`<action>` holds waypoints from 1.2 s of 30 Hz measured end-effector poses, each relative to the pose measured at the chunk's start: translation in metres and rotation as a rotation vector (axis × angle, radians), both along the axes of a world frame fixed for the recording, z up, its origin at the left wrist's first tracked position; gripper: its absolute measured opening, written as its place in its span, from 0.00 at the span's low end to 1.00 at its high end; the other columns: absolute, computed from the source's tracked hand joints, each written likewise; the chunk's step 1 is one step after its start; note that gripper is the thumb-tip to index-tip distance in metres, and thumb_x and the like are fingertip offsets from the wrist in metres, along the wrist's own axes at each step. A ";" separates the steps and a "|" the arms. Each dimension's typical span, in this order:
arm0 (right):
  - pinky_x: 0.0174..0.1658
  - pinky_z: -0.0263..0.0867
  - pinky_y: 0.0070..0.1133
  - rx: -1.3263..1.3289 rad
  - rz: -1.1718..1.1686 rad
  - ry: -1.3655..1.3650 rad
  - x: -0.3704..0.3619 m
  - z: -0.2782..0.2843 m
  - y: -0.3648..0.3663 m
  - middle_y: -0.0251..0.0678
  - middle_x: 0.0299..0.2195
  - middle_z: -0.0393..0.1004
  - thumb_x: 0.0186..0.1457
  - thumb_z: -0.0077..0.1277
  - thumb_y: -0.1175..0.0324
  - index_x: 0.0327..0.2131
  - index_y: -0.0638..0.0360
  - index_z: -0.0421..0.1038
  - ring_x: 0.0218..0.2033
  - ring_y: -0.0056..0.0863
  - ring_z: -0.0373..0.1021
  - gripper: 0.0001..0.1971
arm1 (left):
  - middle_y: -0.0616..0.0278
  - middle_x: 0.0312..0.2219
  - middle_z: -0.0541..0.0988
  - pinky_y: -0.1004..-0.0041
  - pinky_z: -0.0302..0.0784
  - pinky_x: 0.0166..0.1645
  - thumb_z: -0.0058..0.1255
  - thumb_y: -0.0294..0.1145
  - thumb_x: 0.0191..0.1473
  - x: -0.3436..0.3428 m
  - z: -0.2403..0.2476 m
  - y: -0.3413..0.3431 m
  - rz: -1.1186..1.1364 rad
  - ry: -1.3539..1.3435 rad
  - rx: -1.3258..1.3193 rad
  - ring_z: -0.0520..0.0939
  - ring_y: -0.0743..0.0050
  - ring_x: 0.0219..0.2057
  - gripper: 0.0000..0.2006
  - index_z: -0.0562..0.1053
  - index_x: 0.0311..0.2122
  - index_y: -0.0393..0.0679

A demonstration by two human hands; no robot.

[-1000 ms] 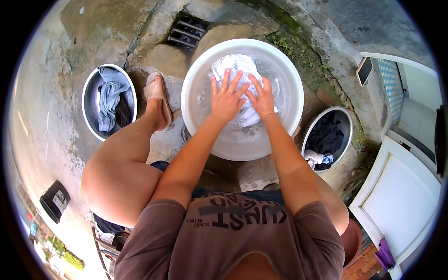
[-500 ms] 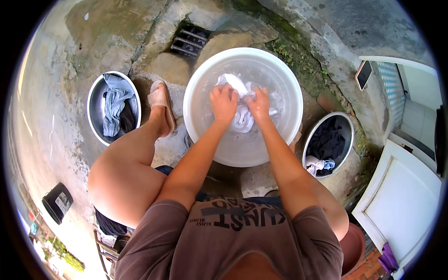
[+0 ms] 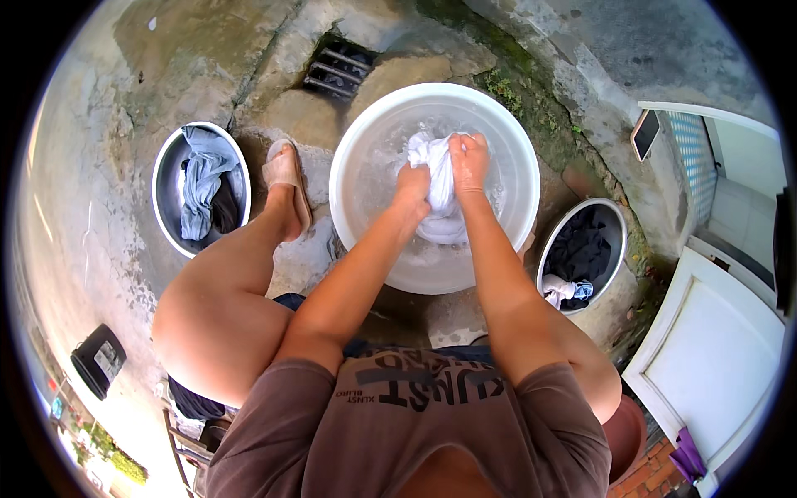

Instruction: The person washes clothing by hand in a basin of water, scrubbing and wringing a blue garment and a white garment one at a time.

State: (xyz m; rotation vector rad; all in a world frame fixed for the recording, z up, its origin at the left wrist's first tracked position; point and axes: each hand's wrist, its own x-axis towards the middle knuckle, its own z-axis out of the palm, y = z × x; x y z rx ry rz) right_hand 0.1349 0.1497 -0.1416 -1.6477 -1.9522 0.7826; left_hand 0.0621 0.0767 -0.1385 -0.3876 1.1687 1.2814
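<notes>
A wet white cloth (image 3: 442, 187) is bunched up between my hands, its lower end in the water of a large round white basin (image 3: 342, 236). My left hand (image 3: 413, 187) is closed on the cloth's left side, with its fingertips partly hidden. On the right side, my right hand (image 3: 469, 159) grips the upper part of the cloth, fingers curled over it. Ripples and bubbles show in the water around the fabric. What kind of garment it is, I cannot make out.
Left of the basin stands a metal bowl (image 3: 159, 199) holding blue and dark clothes (image 3: 203, 184). Another metal bowl (image 3: 621, 249) with dark clothes (image 3: 579, 249) is at the right. Beyond the basin lies a barred drain (image 3: 339, 70). A phone (image 3: 645, 134) leans at the upper right.
The white cloth has been gathered and raised partly out of the water between both hands. My left hand has moved right and slightly nearer; my right hand has moved slightly farther away.
</notes>
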 end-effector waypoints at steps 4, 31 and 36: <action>0.35 0.62 0.30 0.200 0.084 0.282 0.001 0.012 -0.013 0.44 0.31 0.68 0.44 0.52 0.70 0.19 0.63 0.67 0.31 0.42 0.65 0.08 | 0.55 0.36 0.74 0.61 0.74 0.39 0.33 0.23 0.53 -0.001 0.001 0.006 -0.003 0.018 -0.019 0.77 0.63 0.36 0.15 0.67 0.46 0.39; 0.36 0.62 0.17 -0.568 -0.120 0.743 0.031 0.006 -0.008 0.28 0.27 0.71 0.49 0.56 0.63 0.34 0.59 0.69 0.31 0.18 0.66 0.12 | 0.42 0.42 0.72 0.64 0.73 0.47 0.31 0.60 0.55 -0.084 0.057 0.005 -0.063 -0.308 0.711 0.76 0.54 0.41 0.33 0.60 0.53 0.38; 0.33 0.61 0.16 -0.415 -0.254 0.544 0.083 0.003 0.007 0.28 0.25 0.70 0.48 0.57 0.58 0.29 0.59 0.69 0.28 0.17 0.64 0.14 | 0.47 0.39 0.75 0.64 0.73 0.43 0.41 0.44 0.56 -0.114 0.049 0.017 -0.479 0.285 0.180 0.77 0.58 0.38 0.20 0.68 0.45 0.36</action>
